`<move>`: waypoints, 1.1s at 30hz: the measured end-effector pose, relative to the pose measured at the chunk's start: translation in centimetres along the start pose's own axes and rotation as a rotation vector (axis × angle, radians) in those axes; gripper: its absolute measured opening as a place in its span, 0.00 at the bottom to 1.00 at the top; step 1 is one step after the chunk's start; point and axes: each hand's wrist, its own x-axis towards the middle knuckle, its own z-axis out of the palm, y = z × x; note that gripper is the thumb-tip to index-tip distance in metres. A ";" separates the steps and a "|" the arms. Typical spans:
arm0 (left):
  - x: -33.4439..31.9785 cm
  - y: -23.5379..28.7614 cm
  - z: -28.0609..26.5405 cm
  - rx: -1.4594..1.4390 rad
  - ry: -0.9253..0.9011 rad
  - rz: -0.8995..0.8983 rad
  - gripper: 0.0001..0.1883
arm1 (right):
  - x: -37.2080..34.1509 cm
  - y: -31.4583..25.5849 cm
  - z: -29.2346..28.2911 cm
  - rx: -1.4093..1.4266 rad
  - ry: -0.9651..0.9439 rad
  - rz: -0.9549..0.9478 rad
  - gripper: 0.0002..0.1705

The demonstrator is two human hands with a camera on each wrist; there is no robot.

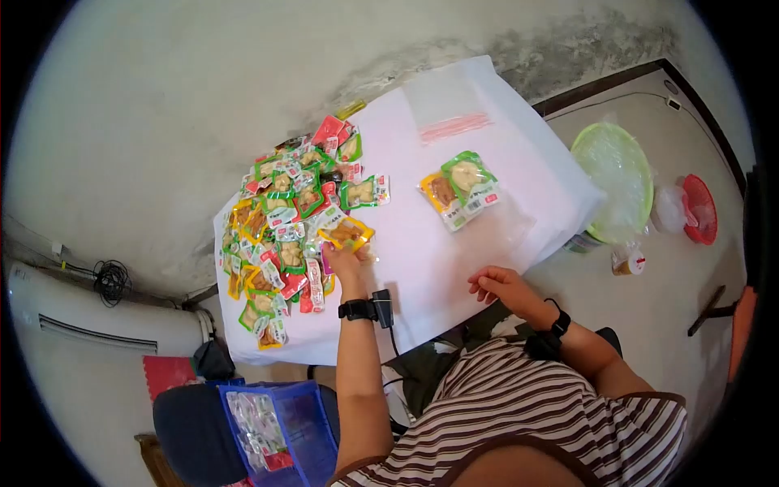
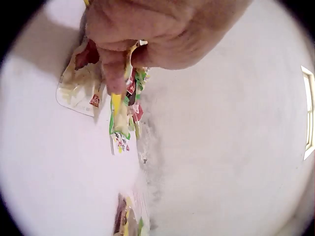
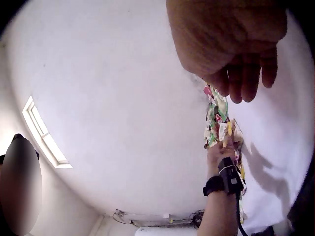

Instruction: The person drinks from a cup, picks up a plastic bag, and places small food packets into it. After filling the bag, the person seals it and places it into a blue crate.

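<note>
The left hand pinches a yellow-edged snack packet at the right side of a large pile of packets. In the left wrist view the left hand has its fingers bent onto a packet. To the right, a green-edged packet and a yellow-edged packet lie together on the white-covered table. Over the table's near edge the right hand holds nothing; its fingers hang loosely bent. The right wrist view shows this hand apart from any packet.
Clear plastic bags with pink strips lie at the table's far end. A lined green tub and a red basket stand on the floor at right. At lower left, a blue crate with packets stands by a dark chair.
</note>
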 end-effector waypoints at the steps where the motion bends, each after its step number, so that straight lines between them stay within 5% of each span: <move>1: 0.2 -0.2 -0.3 0.058 -0.064 0.009 0.19 | 0.0 -0.1 0.0 -0.001 -0.007 0.003 0.12; 5: -0.9 0.0 0.2 0.241 -0.196 -0.005 0.23 | 0.4 0.0 0.3 -0.016 -0.034 0.017 0.13; 7: -0.3 -0.9 0.5 0.515 -0.147 0.350 0.28 | 0.4 0.4 0.3 -0.011 -0.049 0.026 0.13; 11: -1.9 2.6 2.9 1.128 -0.003 0.639 0.34 | 0.7 0.7 0.4 -0.027 -0.044 0.059 0.13; 15: 0.3 2.8 6.8 1.143 -0.275 0.729 0.35 | 0.8 1.2 0.6 0.016 -0.062 0.074 0.13; 18: 0.8 2.4 9.5 1.283 -0.237 0.632 0.35 | 0.9 1.6 0.8 -0.005 -0.093 0.061 0.14; 21: 3.9 -1.0 9.2 1.333 -0.302 0.758 0.31 | 0.6 1.5 0.7 -0.044 -0.110 0.020 0.14; 23: 3.1 -0.5 9.4 1.197 -0.252 0.804 0.17 | 0.2 1.4 0.3 -0.038 -0.078 0.007 0.14; 25: 3.5 0.4 9.0 1.250 -0.328 0.756 0.15 | 0.1 1.5 0.2 -0.029 -0.068 -0.002 0.14; 33: 4.7 4.2 7.8 1.376 -0.511 0.503 0.18 | 0.7 3.1 -0.6 -0.031 -0.069 0.045 0.14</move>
